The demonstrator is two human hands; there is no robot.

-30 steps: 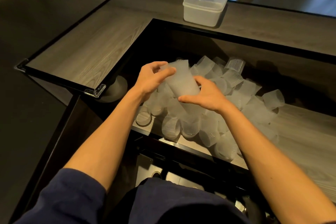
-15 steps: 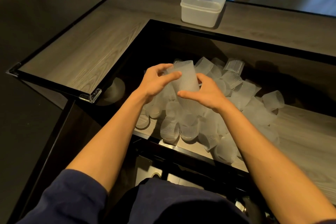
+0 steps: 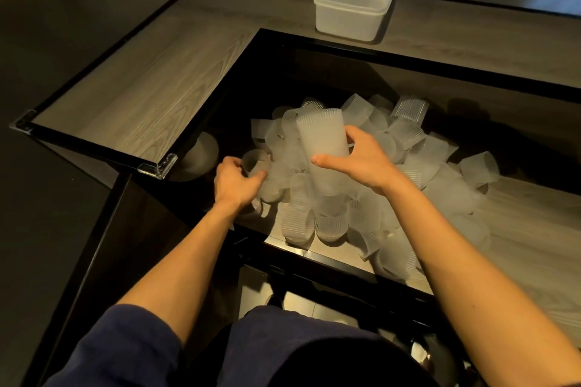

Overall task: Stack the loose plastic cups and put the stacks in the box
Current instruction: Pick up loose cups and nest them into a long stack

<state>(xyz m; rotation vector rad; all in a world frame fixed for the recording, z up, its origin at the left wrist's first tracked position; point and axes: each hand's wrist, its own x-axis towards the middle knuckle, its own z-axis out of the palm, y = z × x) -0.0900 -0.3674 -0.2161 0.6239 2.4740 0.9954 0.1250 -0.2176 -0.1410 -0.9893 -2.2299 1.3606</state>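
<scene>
Gripping a tall stack of cups (image 3: 320,138) in the right hand (image 3: 366,163), thumb on the near side and fingers curling round the far side; the stack is tilting slightly above the pile of loose cups (image 3: 421,166). The left hand (image 3: 235,184) is reaching low at the pile's left edge, fingers curling round a single cup (image 3: 253,162). The pile is lying on the sunken wooden shelf (image 3: 540,229). The open-topped box (image 3: 352,19) is sitting on the raised tabletop (image 3: 141,82), well apart on the far side.

Box (image 3: 352,14) behind cup pile (image 3: 408,173)
</scene>
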